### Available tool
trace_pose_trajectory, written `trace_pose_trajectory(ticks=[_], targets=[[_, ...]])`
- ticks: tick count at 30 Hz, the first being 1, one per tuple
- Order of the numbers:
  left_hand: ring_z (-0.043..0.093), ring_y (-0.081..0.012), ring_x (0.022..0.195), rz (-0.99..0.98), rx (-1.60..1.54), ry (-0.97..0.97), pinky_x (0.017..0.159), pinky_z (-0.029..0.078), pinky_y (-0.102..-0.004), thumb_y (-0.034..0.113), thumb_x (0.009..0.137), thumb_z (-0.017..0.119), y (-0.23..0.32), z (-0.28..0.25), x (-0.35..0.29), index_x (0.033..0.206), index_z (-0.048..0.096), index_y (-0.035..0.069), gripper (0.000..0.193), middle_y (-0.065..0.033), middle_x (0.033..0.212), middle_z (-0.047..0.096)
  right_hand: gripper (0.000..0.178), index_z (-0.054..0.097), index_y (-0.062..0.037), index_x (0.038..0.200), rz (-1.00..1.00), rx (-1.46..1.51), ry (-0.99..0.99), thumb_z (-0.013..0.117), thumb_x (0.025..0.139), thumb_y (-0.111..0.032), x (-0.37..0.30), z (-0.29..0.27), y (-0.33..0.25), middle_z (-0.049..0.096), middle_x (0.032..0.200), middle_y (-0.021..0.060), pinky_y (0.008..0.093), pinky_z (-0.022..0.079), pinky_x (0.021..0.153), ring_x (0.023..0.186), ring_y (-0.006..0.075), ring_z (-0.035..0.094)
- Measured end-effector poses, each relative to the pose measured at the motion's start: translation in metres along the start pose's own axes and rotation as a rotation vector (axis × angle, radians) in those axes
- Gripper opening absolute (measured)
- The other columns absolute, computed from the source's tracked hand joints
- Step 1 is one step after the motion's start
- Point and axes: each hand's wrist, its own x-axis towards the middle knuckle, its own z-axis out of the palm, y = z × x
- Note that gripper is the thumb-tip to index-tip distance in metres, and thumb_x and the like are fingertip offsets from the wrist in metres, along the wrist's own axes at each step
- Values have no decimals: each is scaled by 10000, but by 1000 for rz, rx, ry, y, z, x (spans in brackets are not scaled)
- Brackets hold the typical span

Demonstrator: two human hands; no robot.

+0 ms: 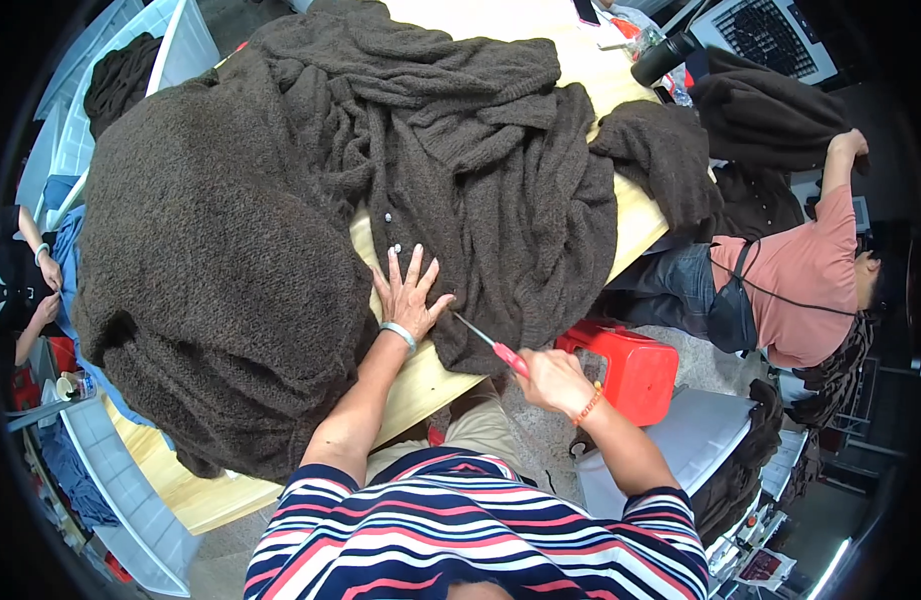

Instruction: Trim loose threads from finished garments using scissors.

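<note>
A dark brown knitted garment (511, 230) lies in loose folds over the pale wooden table. My left hand (409, 300) rests on its near-left edge, fingers spread, just below a small shiny button (398, 247). Another such button (388, 217) shows a little farther up the edge. In my right hand (557, 382), closed around the handle, is a tool with a red handle and thin metal shaft (489, 342). Its tip reaches the knit close to my left thumb; whether it enters the fabric cannot be made out. The tool's exact kind is unclear.
A big mound of the same brown knit (221, 270) fills the table's left side. To the right stands a red stool (646, 375). A co-worker in a pink shirt (791, 280) lifts a brown garment (771, 110). Another person's hands (47, 285) are at far left, near plastic bins (116, 480).
</note>
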Motion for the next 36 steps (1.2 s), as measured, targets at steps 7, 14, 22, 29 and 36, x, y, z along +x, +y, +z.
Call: trace_pose_trajectory(ticks=[7,14,22,29,36], targets=[[424,-382,1304,-47,-235,203,1109,204,-614,407,802,736,-2,-6,10,1363,539,144,650,-126,1352,507,263,574,-107,1123,-3,196,156,593,887,-221,-5,7,0,662,823,222,536,517,736,821,419,654],[449,-361,1208,-283,-4,347,1001,378,-512,195,777,741,-32,-6,74,1385,484,118,665,-73,1366,469,221,583,-84,1074,-149,181,228,601,890,-205,53,-7,-3,654,744,219,513,525,676,740,408,663],[455,-325,1222,-190,31,219,1041,310,-509,117,860,580,-56,12,52,1392,483,85,542,-96,1355,488,167,590,-59,989,-277,168,132,607,873,-178,78,-20,17,645,718,211,502,523,656,730,396,662],[505,-352,1228,-263,-402,416,1073,335,-427,97,889,612,20,-33,7,1237,611,25,356,-165,1310,571,242,595,-98,1093,-233,176,142,626,862,-163,57,-32,53,659,793,169,479,533,683,772,354,657],[416,-378,1294,-13,-147,192,1033,341,-490,174,749,759,64,-5,-30,1261,609,154,534,-157,1464,432,303,587,-126,1159,-161,137,107,642,876,-218,45,-34,66,650,784,186,479,526,668,757,368,659]])
